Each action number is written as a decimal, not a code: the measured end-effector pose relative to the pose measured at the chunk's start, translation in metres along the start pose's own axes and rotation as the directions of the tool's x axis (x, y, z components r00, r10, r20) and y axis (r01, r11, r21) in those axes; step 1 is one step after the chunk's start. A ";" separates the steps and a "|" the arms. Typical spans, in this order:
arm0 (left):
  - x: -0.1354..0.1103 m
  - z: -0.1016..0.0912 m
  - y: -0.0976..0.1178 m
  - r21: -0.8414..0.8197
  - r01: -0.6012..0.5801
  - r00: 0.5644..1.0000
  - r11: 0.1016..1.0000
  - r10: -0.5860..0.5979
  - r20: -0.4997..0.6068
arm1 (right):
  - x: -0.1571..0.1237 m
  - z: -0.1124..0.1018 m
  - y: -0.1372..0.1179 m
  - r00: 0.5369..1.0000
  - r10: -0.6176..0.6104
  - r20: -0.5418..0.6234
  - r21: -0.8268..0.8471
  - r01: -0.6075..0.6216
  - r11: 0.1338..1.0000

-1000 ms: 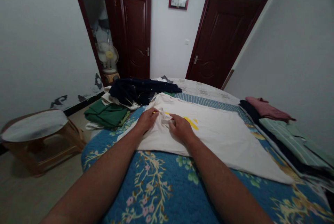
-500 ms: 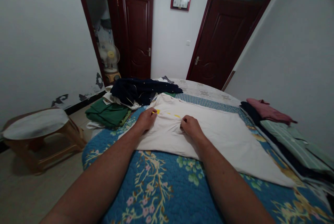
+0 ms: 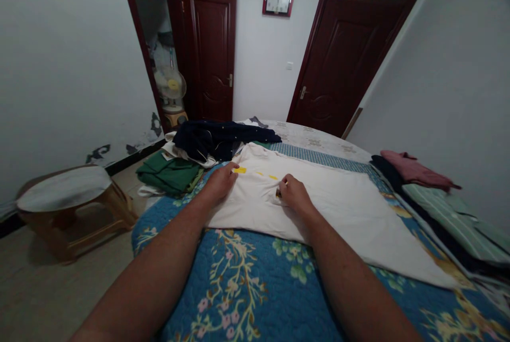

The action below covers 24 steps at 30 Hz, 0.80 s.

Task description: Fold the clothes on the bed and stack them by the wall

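Observation:
A white garment with yellow marks (image 3: 342,209) lies spread on the blue flowered quilt (image 3: 255,289) of a bed. My left hand (image 3: 218,181) rests on the garment's near left corner, fingers curled and pinching the cloth by a yellow mark. My right hand (image 3: 292,195) sits a little to the right, fingers closed on a fold of the same cloth. Both forearms reach forward over the quilt.
A dark navy garment (image 3: 223,137) and a folded green one (image 3: 169,173) lie at the bed's far left. Pink (image 3: 414,169), striped green (image 3: 458,220) and dark clothes are stacked along the right edge. A wooden stool (image 3: 67,204) stands on the floor at left. Two dark doors are behind.
My hands, close together a second ago, have moved apart, pulling the cloth flat. The large yellow print is now folded out of sight, leaving small yellow marks.

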<state>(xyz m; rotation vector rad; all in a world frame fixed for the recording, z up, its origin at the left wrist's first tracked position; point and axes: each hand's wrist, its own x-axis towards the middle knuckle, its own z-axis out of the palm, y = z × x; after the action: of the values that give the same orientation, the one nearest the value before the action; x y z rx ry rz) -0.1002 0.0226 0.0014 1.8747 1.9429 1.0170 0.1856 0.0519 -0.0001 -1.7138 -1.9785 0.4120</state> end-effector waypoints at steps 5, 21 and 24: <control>-0.002 -0.002 -0.003 0.210 0.082 0.996 0.974 -0.077 -0.033 | 0.002 0.002 0.003 0.997 0.016 -0.071 0.108 -0.009 0.994; -0.002 -0.003 0.005 0.272 0.058 0.998 0.961 -0.047 -0.045 | -0.033 -0.029 -0.037 0.957 -0.287 -0.039 -0.245 0.269 0.931; -0.002 -0.001 0.003 0.282 0.034 0.999 0.959 -0.034 -0.004 | -0.060 -0.025 -0.034 0.901 -0.426 0.082 -0.252 0.432 0.866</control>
<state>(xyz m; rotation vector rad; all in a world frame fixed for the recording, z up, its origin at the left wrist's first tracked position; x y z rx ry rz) -0.0984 0.0204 0.0039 1.9736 2.2100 0.7611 0.1765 -0.0151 0.0288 -1.3468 -2.4400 0.0080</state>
